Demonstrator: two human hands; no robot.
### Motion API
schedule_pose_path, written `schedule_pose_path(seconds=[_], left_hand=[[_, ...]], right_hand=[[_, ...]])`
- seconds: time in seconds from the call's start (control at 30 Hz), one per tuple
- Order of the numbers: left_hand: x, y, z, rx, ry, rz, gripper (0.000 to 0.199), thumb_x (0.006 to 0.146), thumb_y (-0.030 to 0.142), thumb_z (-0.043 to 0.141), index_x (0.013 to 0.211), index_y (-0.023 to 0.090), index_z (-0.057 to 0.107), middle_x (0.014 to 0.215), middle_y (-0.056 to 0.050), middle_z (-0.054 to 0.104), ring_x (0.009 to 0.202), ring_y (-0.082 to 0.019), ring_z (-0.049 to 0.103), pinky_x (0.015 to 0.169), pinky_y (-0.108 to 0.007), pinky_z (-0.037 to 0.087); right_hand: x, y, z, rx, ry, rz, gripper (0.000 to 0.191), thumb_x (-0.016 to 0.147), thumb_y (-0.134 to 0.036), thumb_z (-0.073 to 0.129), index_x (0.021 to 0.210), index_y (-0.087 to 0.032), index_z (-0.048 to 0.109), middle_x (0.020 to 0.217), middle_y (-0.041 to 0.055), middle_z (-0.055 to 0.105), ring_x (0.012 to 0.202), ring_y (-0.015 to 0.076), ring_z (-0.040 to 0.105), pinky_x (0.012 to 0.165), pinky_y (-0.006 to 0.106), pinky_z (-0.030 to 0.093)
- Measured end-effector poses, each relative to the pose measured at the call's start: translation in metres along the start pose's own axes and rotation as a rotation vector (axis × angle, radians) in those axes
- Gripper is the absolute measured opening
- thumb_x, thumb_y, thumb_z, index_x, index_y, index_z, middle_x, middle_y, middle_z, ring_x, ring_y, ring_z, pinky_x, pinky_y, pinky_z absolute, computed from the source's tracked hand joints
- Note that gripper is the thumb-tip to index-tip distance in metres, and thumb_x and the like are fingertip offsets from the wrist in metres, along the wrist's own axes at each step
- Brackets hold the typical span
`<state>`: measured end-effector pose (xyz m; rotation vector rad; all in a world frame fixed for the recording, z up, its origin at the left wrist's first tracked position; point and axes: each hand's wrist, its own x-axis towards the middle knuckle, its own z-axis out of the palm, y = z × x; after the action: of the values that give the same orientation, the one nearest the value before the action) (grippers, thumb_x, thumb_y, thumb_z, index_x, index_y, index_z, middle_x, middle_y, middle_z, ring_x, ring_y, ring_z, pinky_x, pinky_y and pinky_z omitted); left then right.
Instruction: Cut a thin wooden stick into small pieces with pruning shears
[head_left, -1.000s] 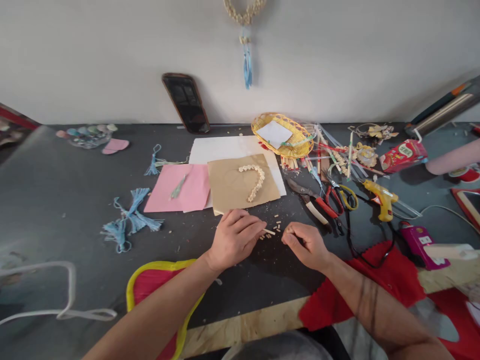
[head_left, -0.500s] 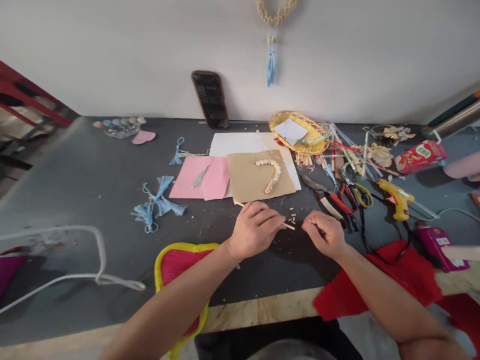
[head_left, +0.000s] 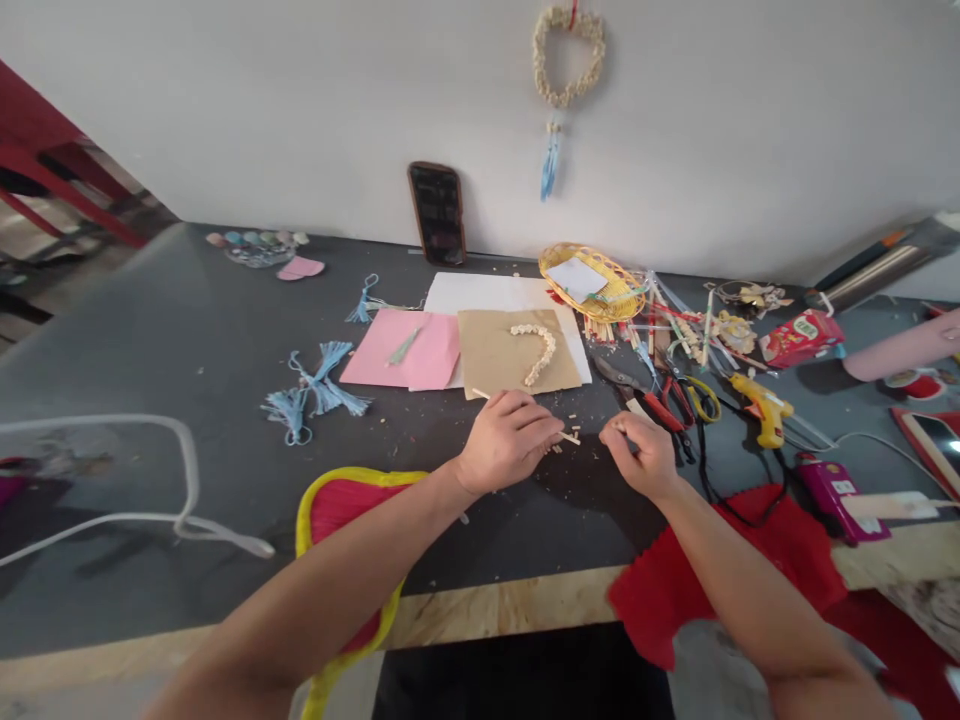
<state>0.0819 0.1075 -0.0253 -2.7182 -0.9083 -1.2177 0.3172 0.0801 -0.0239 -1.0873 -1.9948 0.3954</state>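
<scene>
My left hand (head_left: 506,445) is closed around a thin pale wooden stick (head_left: 571,438), whose two ends poke out past the fingers. A short gap away, my right hand (head_left: 641,455) is curled with thumb and forefinger pinched together; what it holds, if anything, is too small to see. Small cut stick pieces (head_left: 574,418) lie on the dark table between the hands. Just beyond, a curved strip of little pale pieces (head_left: 552,350) rests on brown paper (head_left: 487,350).
Pliers (head_left: 671,408), a yellow glue gun (head_left: 761,405) and a wicker basket (head_left: 634,305) lie to the right. Blue tassels (head_left: 322,385) and pink paper (head_left: 367,360) are on the left. A phone (head_left: 439,215) leans on the wall below a hanging heart (head_left: 568,98).
The view has tilted up and shifted right, bringing the whole hanging heart into sight. Both hands keep nearly the same pose, and the stick stays in my left hand.
</scene>
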Motion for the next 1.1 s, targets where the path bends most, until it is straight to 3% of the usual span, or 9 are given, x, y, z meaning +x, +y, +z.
schedule_pose_path(seconds=[0.23,0.4,0.5,0.6,0.63,0.73,0.83,1.0,1.1], left_hand=[[0.0,-0.006,0.005,0.064,0.014,0.026,0.015,0.09,0.025,0.059,0.093,0.019,0.072,0.089,-0.005,0.076,0.084,-0.02,0.062,0.075,-0.035,0.045],[-0.002,-0.006,0.005,0.081,0.01,0.066,0.017,0.091,0.026,0.058,0.094,0.019,0.072,0.09,-0.005,0.076,0.085,-0.022,0.061,0.075,-0.036,0.044],[-0.003,-0.004,0.006,0.08,-0.002,0.076,0.017,0.091,0.027,0.057,0.094,0.02,0.073,0.09,-0.006,0.076,0.086,-0.022,0.061,0.075,-0.036,0.044],[-0.002,-0.002,0.007,0.067,-0.018,0.081,0.017,0.091,0.028,0.057,0.092,0.02,0.073,0.09,-0.006,0.076,0.086,-0.022,0.061,0.074,-0.036,0.043],[-0.002,-0.002,0.007,0.064,-0.021,0.082,0.017,0.091,0.028,0.057,0.092,0.02,0.073,0.09,-0.006,0.076,0.085,-0.022,0.061,0.074,-0.036,0.043],[-0.001,-0.001,0.008,0.064,-0.021,0.092,0.018,0.092,0.027,0.056,0.091,0.02,0.072,0.09,-0.006,0.076,0.085,-0.022,0.061,0.073,-0.036,0.042],[-0.002,-0.001,0.009,0.077,-0.004,0.117,0.018,0.092,0.027,0.056,0.092,0.02,0.072,0.089,-0.005,0.076,0.085,-0.022,0.061,0.073,-0.036,0.042],[-0.003,-0.004,0.011,0.098,0.002,0.122,0.019,0.092,0.029,0.056,0.092,0.019,0.073,0.089,-0.005,0.076,0.085,-0.022,0.06,0.073,-0.036,0.041],[-0.001,-0.006,0.01,0.095,-0.015,0.09,0.021,0.093,0.029,0.055,0.091,0.019,0.073,0.09,-0.007,0.076,0.085,-0.023,0.06,0.074,-0.037,0.041]], right_hand=[[0.0,0.004,0.008,-0.059,0.033,-0.086,0.023,0.09,-0.024,0.055,0.068,-0.022,0.054,0.07,0.0041,0.062,0.067,0.0167,0.058,0.066,0.03,0.047],[0.011,0.008,-0.002,-0.207,0.028,-0.1,0.013,0.093,-0.026,0.051,0.091,-0.022,0.063,0.091,0.0081,0.067,0.09,0.0211,0.063,0.084,0.035,0.051],[0.022,0.023,-0.029,-0.438,0.02,0.03,0.022,0.09,-0.025,0.053,0.109,-0.019,0.062,0.108,0.0117,0.064,0.107,0.0258,0.059,0.094,0.041,0.048],[0.025,0.047,-0.061,-0.704,-0.095,0.295,0.031,0.086,-0.022,0.055,0.116,-0.016,0.06,0.122,0.0151,0.059,0.119,0.0297,0.052,0.103,0.043,0.042],[0.024,0.055,-0.07,-0.779,-0.159,0.394,0.031,0.087,-0.021,0.054,0.116,-0.016,0.06,0.12,0.0155,0.06,0.119,0.0297,0.052,0.104,0.044,0.04],[0.016,0.073,-0.086,-0.83,-0.196,0.495,0.028,0.083,-0.02,0.057,0.109,-0.011,0.062,0.108,0.0186,0.065,0.106,0.0314,0.059,0.096,0.044,0.044],[0.009,0.078,-0.085,-0.839,-0.183,0.503,0.025,0.083,-0.021,0.056,0.105,-0.012,0.063,0.104,0.0169,0.067,0.101,0.0295,0.061,0.092,0.042,0.045],[0.012,0.065,-0.067,-0.792,-0.183,0.404,0.025,0.09,-0.025,0.046,0.104,-0.016,0.065,0.102,0.0119,0.068,0.099,0.0248,0.06,0.092,0.038,0.043],[0.015,0.056,-0.052,-0.766,-0.237,0.349,0.023,0.09,-0.03,0.049,0.089,-0.017,0.068,0.092,0.0096,0.068,0.09,0.0225,0.06,0.092,0.036,0.042]])
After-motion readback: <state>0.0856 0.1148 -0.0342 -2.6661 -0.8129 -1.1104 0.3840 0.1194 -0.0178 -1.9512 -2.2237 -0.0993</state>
